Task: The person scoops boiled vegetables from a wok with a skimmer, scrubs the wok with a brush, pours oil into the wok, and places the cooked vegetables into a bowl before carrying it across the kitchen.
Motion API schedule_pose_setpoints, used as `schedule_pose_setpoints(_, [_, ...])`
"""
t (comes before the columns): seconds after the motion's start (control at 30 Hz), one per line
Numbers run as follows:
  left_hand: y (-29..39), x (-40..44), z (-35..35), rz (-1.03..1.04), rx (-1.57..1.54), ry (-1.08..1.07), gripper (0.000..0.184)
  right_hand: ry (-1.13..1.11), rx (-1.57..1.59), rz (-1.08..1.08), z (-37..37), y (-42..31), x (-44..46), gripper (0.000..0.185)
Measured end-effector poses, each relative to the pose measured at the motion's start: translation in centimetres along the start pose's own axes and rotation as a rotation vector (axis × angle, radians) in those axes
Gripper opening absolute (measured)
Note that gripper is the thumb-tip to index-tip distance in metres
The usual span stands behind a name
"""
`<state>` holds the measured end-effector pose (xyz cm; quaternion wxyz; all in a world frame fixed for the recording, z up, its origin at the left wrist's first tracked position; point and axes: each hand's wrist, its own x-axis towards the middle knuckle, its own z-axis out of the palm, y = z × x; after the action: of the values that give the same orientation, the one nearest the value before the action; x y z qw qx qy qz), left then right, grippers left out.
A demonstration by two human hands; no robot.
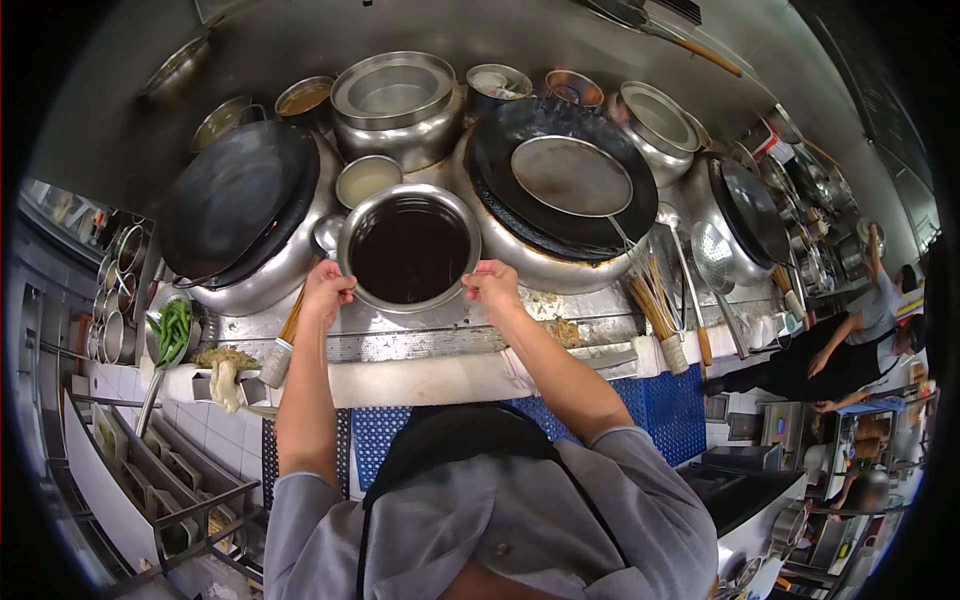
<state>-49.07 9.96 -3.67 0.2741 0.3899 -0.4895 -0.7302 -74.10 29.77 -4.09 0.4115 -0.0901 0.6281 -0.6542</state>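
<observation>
A round metal pot [411, 298] full of dark brown liquid is right in front of me, between two wok stations. My left hand [328, 290] pinches its left rim with fingers closed. On the opposite side my right hand [492, 287] grips the right rim the same way. Whether the pot rests on the stove or is lifted slightly, I cannot tell. A metal ladle [327, 234] lies at its left edge, and a smaller bowl of pale liquid [368, 180] stands just behind it.
Black woks [240, 200] sit left and right; a round strainer [572, 176] lies over the right one. Bamboo brushes [655, 310] and a skimmer [712, 256] lie farther right. Green peppers [174, 330] fill a strainer at left. Co-workers [830, 350] stand at right.
</observation>
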Motion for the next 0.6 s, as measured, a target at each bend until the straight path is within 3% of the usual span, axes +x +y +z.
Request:
schedule_pose_setpoints(0.27, [-0.3,-2.6,2.1,0.074,-0.127,0.030,0.024,0.039,0.037,-0.068,-1.3,-1.3,-2.0,0.027])
schedule_pose_setpoints(0.6, [8.5,-6.8,8.1,0.077,-0.113,-0.017,0.021,-0.010,0.204,-0.206,-4.1,-9.5,-7.8,0.022])
